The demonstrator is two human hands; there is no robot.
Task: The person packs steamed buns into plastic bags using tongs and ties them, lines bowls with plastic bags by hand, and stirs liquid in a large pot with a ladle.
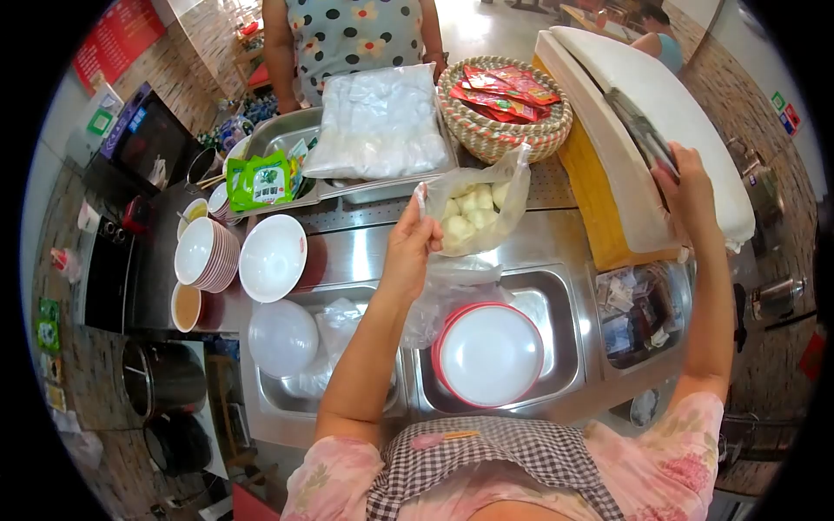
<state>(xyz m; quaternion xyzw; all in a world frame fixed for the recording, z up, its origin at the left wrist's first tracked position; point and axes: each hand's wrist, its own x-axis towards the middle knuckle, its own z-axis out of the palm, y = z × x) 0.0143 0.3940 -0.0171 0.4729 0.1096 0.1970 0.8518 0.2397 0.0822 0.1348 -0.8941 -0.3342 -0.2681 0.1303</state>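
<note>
My left hand [412, 247] is pinched on the rim of a clear plastic bag [512, 193]. Several pale, rounded buns [473, 208] sit in the bag, above the steel counter. Off to the right, my right hand [689, 184] is closed around a pair of metal tongs [641, 128]. The tongs lie along the gap between the white cover [660, 78] and the side of a long box [599, 130]; their tips point away from me. Whatever is inside the box is hidden.
Stacked plates [491, 354] rest in a steel basin, bowls [207, 252] to the left. A basket [508, 113] with red packets and a large plastic bag [378, 122] stand at the back. A tray of cash [638, 313] lies right. A person [360, 39] stands across the counter.
</note>
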